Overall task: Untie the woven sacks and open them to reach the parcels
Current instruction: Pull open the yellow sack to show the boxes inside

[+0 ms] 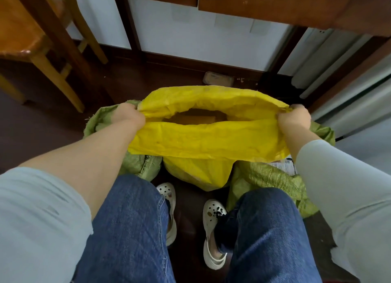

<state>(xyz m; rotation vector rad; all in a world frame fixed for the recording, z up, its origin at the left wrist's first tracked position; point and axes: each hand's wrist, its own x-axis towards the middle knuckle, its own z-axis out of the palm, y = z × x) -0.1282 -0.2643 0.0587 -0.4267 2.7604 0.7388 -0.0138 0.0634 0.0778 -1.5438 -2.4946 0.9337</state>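
Two ends of the mouth of the yellow sack (203, 141) are bunched in your grip: left hand (127, 117) and right hand (293, 119) stretch it wide, a brown parcel (198, 118) showing inside. Pull harder and the weave may tear or the sack tip. It stands among green sacks (268, 177) on the dark floor (42, 124), near a chair (42, 39) and desk (275, 5).

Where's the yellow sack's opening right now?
Head view, centre, in front of the knees: the yellow sack is held open between the left hand and right hand, with green sacks either side.
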